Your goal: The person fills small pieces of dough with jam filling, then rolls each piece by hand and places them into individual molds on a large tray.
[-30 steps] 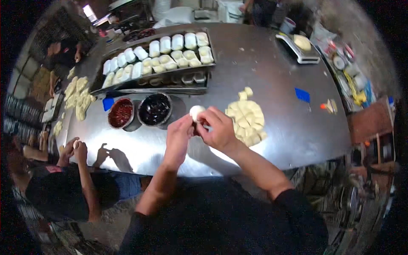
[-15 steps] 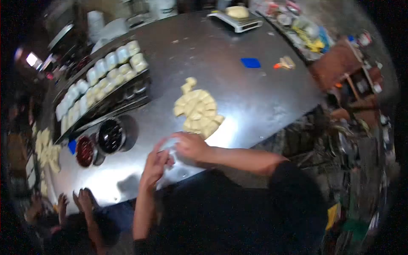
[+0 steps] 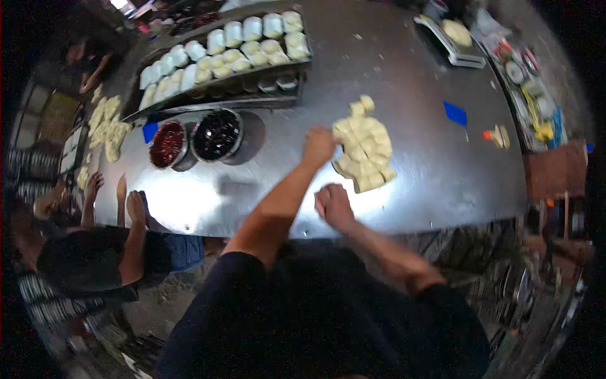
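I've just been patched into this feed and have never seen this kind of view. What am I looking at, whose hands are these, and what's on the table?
There is no machine here: one camera sits on a person's head and looks down at their own bare hands, so the picture bends at the edges. The left hand reaches forward to the near edge of a heap of cut dough pieces on the steel table. Whether it grips a piece cannot be told. The right hand rests low near the table's front edge, close to the heap, and seems to hold nothing. To the left stand two round bowls, one with a red filling and one with a dark filling. Behind them a tray holds rows of pale shaped pieces. At the far left another person's hands rest at the table edge.
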A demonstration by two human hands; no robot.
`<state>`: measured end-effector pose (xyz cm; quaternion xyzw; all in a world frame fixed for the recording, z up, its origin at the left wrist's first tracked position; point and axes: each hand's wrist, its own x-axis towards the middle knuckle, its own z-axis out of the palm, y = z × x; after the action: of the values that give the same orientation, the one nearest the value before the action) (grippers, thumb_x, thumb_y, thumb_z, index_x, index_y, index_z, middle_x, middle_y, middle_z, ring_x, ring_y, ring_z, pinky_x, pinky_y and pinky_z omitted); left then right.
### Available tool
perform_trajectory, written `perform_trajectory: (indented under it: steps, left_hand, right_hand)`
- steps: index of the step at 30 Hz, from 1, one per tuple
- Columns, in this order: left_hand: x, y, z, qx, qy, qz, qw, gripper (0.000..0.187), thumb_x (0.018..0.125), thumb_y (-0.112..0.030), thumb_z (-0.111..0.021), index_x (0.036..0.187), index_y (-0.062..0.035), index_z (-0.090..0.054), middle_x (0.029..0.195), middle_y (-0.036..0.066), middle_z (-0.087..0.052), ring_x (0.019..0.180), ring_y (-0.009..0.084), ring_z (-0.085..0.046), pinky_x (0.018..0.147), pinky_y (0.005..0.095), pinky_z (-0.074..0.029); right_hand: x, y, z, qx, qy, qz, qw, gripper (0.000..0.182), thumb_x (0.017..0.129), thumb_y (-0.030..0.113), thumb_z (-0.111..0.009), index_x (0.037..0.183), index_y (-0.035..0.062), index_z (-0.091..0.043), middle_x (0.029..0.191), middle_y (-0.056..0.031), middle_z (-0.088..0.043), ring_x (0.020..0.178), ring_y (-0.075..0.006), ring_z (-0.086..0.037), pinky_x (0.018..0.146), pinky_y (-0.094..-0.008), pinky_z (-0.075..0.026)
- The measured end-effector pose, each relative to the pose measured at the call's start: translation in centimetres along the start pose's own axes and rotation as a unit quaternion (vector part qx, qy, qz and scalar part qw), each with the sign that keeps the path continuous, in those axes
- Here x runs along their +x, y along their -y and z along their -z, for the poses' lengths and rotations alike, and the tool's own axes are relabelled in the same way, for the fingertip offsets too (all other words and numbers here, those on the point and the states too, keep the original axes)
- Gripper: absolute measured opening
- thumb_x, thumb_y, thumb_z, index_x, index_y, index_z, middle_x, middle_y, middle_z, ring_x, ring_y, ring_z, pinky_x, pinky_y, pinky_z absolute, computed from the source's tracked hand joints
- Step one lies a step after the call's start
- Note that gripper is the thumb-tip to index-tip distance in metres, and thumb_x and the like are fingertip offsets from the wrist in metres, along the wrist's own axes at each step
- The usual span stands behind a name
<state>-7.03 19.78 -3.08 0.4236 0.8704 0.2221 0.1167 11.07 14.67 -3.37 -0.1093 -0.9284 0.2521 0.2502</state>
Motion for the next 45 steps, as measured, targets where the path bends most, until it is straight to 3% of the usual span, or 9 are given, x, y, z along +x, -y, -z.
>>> perform_trajectory:
  steps: [3,6,9,17,18,29,36,39,45]
  left_hand:
    - [-0.4,-3.3,1.8,-0.201,0.012,-0.003,0.979,0.048,0.075,-0.011,-0.071,0.119,-0.0021,-0.055,0.113,0.025,-0.061,0.109,0.0428,-0.056,0.093,0.0448,-0.047]
    - [-1.1,-3.1,3.7,-0.251,0.025,0.09,0.963,0.05,0.073,-0.005,-0.066,0.121,-0.0054,-0.052,0.109,0.024,-0.064,0.104,0.043,-0.059,0.091,0.0463,-0.048]
    - [-2.9,4.3,2.1,-0.163,-0.083,0.003,0.983,0.043,0.071,-0.006,-0.063,0.114,-0.0096,-0.061,0.108,0.022,-0.065,0.104,0.0418,-0.061,0.089,0.047,-0.049]
    - [-12.4,10.4,10.1,-0.133,-0.197,0.108,0.965,0.04,0.078,-0.009,-0.059,0.118,-0.0065,-0.061,0.108,0.02,-0.063,0.103,0.0384,-0.059,0.089,0.0448,-0.048]
    - [-14.4,11.2,11.0,-0.115,-0.201,0.093,0.968,0.039,0.08,-0.01,-0.059,0.118,-0.0055,-0.06,0.11,0.019,-0.061,0.104,0.0386,-0.057,0.091,0.0452,-0.046]
    - [-19.4,19.8,8.2,0.198,-0.238,0.067,0.949,0.043,0.081,-0.005,-0.056,0.123,-0.0099,-0.059,0.114,0.013,-0.055,0.104,0.0323,-0.052,0.089,0.0462,-0.04]
    - [-19.4,17.0,10.9,0.117,-0.209,0.086,0.967,0.044,0.085,-0.006,-0.056,0.128,-0.0113,-0.056,0.112,0.012,-0.053,0.106,0.032,-0.05,0.09,0.0469,-0.039]
    - [-19.1,17.3,11.0,0.098,-0.213,0.091,0.968,0.036,0.086,-0.01,-0.057,0.122,-0.009,-0.058,0.109,0.012,-0.054,0.102,0.031,-0.05,0.086,0.0461,-0.039]
    - [-18.7,16.8,11.9,0.087,-0.21,0.111,0.967,0.036,0.086,-0.017,-0.059,0.121,-0.0092,-0.056,0.107,0.012,-0.053,0.098,0.0308,-0.052,0.084,0.0458,-0.04]
  right_hand:
    - [2.1,5.8,0.1,-0.029,0.08,0.053,0.995,0.02,0.074,0.014,-0.068,0.088,0.0022,-0.061,0.093,-0.0153,-0.058,0.09,-0.0327,-0.053,0.076,-0.0474,-0.041]
    - [5.6,5.1,-0.9,0.393,-0.041,-0.18,0.901,0.016,0.077,0.016,-0.067,0.084,0.0027,-0.061,0.09,-0.0159,-0.057,0.089,-0.0337,-0.053,0.075,-0.0476,-0.04]
    - [4.0,-0.9,-0.7,0.011,0.048,0.033,0.998,0.015,0.073,0.01,-0.068,0.087,0.0057,-0.063,0.089,-0.0177,-0.056,0.082,-0.0359,-0.055,0.069,-0.0472,-0.043]
    - [5.8,-0.5,-5.5,0.083,0.174,-0.082,0.978,0.014,0.071,0.013,-0.069,0.079,0.0051,-0.06,0.092,-0.0156,-0.054,0.089,-0.0349,-0.052,0.075,-0.0456,-0.044]
    - [5.4,-0.2,-2.0,0.043,-0.006,0.052,0.998,0.014,0.071,0.012,-0.068,0.081,0.0059,-0.061,0.093,-0.0153,-0.055,0.089,-0.0345,-0.052,0.076,-0.0457,-0.044]
    - [2.0,0.0,-0.5,-0.065,0.141,0.091,0.984,0.017,0.074,0.007,-0.067,0.091,0.0085,-0.064,0.099,-0.0144,-0.057,0.091,-0.0345,-0.054,0.08,-0.044,-0.046]
    - [15.4,4.8,0.4,0.282,0.28,-0.261,0.879,0.035,0.075,0.024,-0.078,0.105,0.0076,-0.069,0.102,-0.0144,-0.068,0.093,-0.0256,-0.065,0.084,-0.0347,-0.051]
    - [29.9,6.7,-1.3,0.3,0.077,0.058,0.949,0.053,0.071,0.012,-0.075,0.121,0.0033,-0.06,0.112,-0.0149,-0.066,0.104,-0.0251,-0.065,0.09,-0.0383,-0.053]
    - [54.4,13.0,-3.7,0.179,-0.253,0.225,0.924,0.036,0.077,0.021,-0.073,0.109,0.0079,-0.064,0.087,-0.0125,-0.063,0.08,-0.0287,-0.063,0.074,-0.04,-0.051]
